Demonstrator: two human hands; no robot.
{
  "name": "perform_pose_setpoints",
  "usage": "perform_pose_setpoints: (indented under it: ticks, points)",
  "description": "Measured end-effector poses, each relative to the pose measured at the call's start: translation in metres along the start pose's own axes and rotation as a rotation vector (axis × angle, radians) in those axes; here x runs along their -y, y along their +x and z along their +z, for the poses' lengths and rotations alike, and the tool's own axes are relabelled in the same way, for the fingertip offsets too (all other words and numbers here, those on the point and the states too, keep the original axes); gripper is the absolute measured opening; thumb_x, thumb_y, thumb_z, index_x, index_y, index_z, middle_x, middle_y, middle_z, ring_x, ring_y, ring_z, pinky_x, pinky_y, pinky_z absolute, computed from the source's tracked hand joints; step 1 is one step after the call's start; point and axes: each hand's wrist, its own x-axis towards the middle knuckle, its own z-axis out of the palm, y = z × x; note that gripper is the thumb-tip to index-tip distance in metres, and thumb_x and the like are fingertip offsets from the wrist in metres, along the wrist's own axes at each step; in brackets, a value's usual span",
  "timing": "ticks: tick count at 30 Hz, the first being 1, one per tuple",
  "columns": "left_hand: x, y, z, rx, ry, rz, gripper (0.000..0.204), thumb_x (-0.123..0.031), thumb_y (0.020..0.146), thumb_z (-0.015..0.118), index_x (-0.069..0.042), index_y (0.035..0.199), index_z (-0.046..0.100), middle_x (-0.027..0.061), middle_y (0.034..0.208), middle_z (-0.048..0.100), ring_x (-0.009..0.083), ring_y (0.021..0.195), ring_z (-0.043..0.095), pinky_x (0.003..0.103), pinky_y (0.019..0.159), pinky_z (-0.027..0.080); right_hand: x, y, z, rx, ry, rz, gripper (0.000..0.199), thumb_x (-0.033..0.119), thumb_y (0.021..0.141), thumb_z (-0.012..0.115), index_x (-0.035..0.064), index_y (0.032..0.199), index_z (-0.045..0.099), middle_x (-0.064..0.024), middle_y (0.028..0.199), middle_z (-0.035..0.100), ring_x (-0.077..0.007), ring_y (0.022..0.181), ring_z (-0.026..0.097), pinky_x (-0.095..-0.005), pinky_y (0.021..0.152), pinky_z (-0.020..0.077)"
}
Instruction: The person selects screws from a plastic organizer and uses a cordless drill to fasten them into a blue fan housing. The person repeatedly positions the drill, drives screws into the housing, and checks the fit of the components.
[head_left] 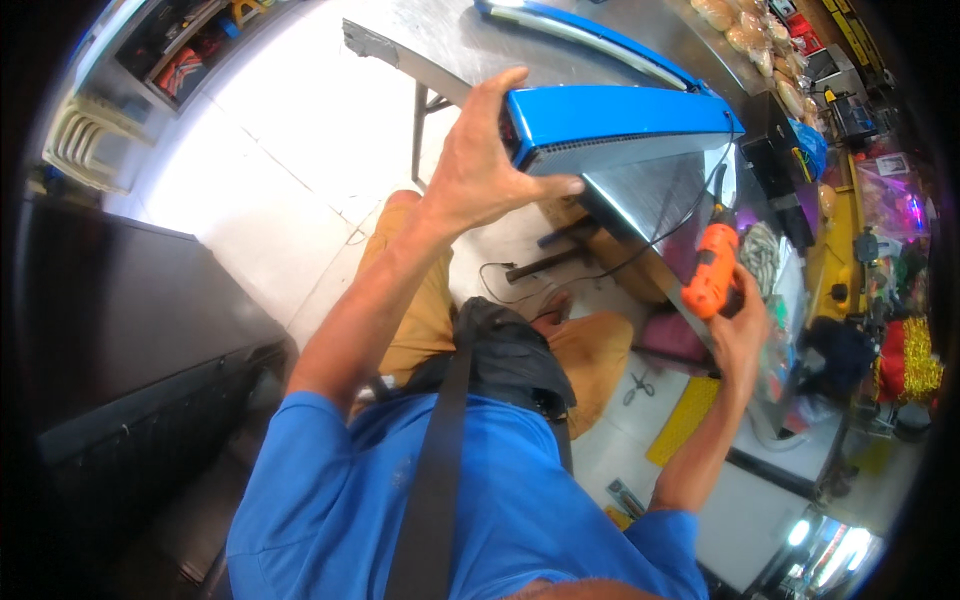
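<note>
My left hand (pixel 490 160) grips the left end of a blue housing (pixel 620 118) with a perforated grey underside, thumb below and fingers over the top. The housing is tilted at the steel table's near edge. A dark cord runs from its right end down toward the floor. My right hand (pixel 740 320) is closed round the lower end of an orange drill-like power tool (pixel 712 268) with a black nose. That nose points away from me, just below the housing's right end. Whether it touches anything I cannot tell.
A long curved blue panel (pixel 600 32) lies on the steel table (pixel 440 40) behind the housing. Bagged bread rolls (pixel 745 35) and mixed goods crowd the right. Scissors (pixel 638 388) lie on the floor. A dark cabinet (pixel 140 310) and stacked stools (pixel 90 140) stand left.
</note>
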Motion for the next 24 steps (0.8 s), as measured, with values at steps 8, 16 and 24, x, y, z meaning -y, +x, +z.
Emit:
perform_pose_setpoints:
  ticks: [8,16,24]
  points:
    - [0.002,-0.001,-0.002,0.025,-0.067,0.013,0.114,-0.055,0.062,0.098,-0.002,0.146,0.041,0.0235,0.132,0.054,0.0378,0.120,0.062,0.047,0.103,0.056,-0.002,0.036,0.018,0.013,-0.218,-0.139,0.062,0.010,0.081,0.083,0.0001,0.138,0.063,-0.0183,0.129,0.071,-0.0311,0.123,0.067,-0.0388,0.106,0.0499]
    - [-0.012,-0.002,-0.001,-0.064,-0.086,0.027,0.103,-0.032,0.060,0.102,-0.002,0.140,0.045,0.0211,0.132,0.055,0.0364,0.120,0.063,0.043,0.101,0.055,0.157,-0.004,0.072,-0.225,0.436,-0.462,0.021,0.000,0.084,0.080,0.0011,0.105,0.076,-0.0120,0.094,0.076,-0.0201,0.081,0.073,-0.0290,0.077,0.0568]
    - [-0.015,-0.009,0.003,-0.146,-0.147,-0.026,0.093,-0.009,0.061,0.095,-0.004,0.139,0.045,0.0212,0.132,0.056,0.0405,0.119,0.064,0.044,0.097,0.058,0.199,0.001,0.125,-0.377,0.616,-0.488,0.017,-0.002,0.080,0.080,0.0013,0.096,0.074,-0.0101,0.089,0.075,-0.0172,0.076,0.071,-0.0291,0.072,0.0559]
